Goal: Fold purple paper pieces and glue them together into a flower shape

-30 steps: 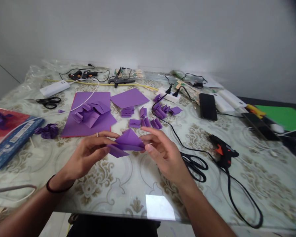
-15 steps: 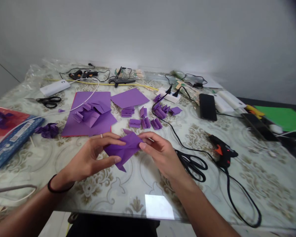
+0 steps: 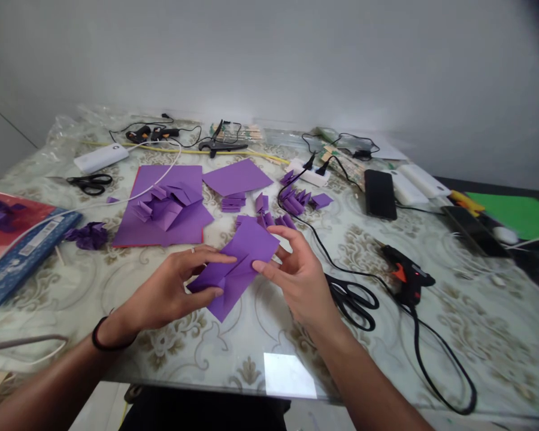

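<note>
Between my hands, above the front middle of the table, is a creased sheet of purple paper. My left hand pinches its left side between thumb and fingers. On the right edge, the thumb and fingers of my right hand are closed on the same sheet. Just behind it lie small folded purple pieces, several in number. A larger folded purple shape rests on flat purple sheets to the left. A flat purple sheet lies farther back.
Black scissors and a corded glue gun lie on the right, near a dark phone. Other scissors, crumpled purple paper and a blue packet are left. A power strip sits behind.
The purple paper in my hands has opened out wider, its upper part now reaching up and right over some small pieces. My right hand has shifted slightly up and right.
</note>
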The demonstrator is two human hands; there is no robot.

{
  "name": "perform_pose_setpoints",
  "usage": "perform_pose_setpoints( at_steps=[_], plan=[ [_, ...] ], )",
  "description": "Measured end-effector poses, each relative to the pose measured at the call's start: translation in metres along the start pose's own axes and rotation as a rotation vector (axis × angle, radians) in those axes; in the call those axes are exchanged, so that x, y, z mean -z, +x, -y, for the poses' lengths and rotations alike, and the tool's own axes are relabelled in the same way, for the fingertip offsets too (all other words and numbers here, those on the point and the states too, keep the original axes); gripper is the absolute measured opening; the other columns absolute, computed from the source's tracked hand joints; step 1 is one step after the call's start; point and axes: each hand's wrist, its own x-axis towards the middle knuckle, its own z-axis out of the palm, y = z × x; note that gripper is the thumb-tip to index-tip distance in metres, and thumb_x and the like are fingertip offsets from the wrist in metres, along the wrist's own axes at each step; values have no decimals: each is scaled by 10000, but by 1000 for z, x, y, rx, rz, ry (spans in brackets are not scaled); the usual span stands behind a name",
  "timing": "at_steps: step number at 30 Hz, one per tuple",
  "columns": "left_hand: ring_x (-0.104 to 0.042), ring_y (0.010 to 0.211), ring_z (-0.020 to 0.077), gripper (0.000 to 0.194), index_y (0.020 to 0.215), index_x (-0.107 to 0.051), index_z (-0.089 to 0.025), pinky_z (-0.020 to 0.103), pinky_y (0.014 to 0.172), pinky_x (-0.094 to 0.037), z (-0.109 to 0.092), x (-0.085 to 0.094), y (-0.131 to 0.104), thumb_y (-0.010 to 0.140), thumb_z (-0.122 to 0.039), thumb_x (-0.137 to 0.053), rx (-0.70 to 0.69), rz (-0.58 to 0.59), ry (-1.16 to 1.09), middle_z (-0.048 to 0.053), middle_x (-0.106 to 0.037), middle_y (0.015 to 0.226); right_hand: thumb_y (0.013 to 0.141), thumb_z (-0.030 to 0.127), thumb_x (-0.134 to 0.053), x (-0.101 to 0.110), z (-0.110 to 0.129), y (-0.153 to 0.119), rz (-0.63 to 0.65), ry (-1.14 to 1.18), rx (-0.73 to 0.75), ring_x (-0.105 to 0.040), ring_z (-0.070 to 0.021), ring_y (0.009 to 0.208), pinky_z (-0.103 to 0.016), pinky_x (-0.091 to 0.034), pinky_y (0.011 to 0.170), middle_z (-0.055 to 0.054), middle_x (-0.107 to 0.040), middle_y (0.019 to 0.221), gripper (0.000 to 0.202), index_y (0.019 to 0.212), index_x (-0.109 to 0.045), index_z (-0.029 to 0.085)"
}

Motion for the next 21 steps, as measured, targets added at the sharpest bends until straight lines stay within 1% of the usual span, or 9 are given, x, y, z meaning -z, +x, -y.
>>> perform_pose_setpoints(
  at_steps=[1,3,4,6,8,10,14,18,21],
  plan=[
    [-706,1177,255,453,1360,-759,-338,324,890,-567,0,0,0,915,-262,-796,-8,4,13,48,-784,1309,752,378,-947,0,0,0,-6,2,13,-699,-217,1004,-324,-631,769,-53,-686,1272,650,1303,-604,340],
    [-699,1202,255,466,1375,-749,-347,329,906,-568,0,1,-1,922,-239,-776,-22,7,34,39,-782,1321,752,357,-953,2,1,0,-12,-5,71,-693,-214,1089,-311,-638,807,-47,-646,1388,642,1310,-635,343],
    [-698,1208,254,471,1379,-744,-353,331,911,-568,1,1,-1,925,-230,-768,-23,6,39,34,-780,1329,772,350,-944,3,1,0,-3,-7,94,-690,-209,1105,-305,-636,823,-39,-654,1379,608,1308,-657,345],
    [-706,1187,250,470,1382,-740,-358,330,896,-568,2,1,-2,933,-218,-752,-15,1,36,30,-775,1338,831,344,-910,6,2,-1,29,-35,109,-698,-184,1020,-290,-627,816,-22,-715,1213,483,1271,-709,340],
    [-719,1140,245,439,1361,-747,-353,326,868,-568,3,1,-2,941,-227,-747,-3,-11,24,31,-774,1328,869,345,-882,9,2,-2,40,-95,110,-681,-156,862,-277,-615,767,-7,-734,1039,360,1205,-753,326],
    [-723,1108,243,374,1312,-762,-340,326,862,-565,4,-1,-1,947,-258,-755,18,-26,11,31,-778,1288,880,349,-870,10,2,-3,31,-149,120,-659,-144,778,-282,-613,739,-7,-731,1000,314,1176,-768,316],
    [-704,1122,241,261,1191,-756,-299,319,889,-555,7,-6,0,933,-293,-793,38,-75,-41,28,-768,1188,875,341,-868,8,0,-4,13,-218,149,-696,-167,837,-319,-625,789,-23,-728,1081,431,1284,-731,332],
    [-695,1072,211,284,1199,-714,-295,305,883,-551,11,-9,-1,929,-257,-792,5,-80,-66,18,-741,1152,917,343,-833,7,-2,-5,76,-283,160,-720,-190,931,-339,-623,830,-38,-736,1197,479,1373,-688,361],
    [-697,1046,201,294,1218,-713,-300,299,870,-556,12,-9,-2,937,-242,-779,3,-71,-40,21,-745,1171,911,352,-845,9,0,-6,121,-313,173,-728,-198,996,-353,-622,886,-48,-712,1308,491,1376,-686,362]
  ],
)
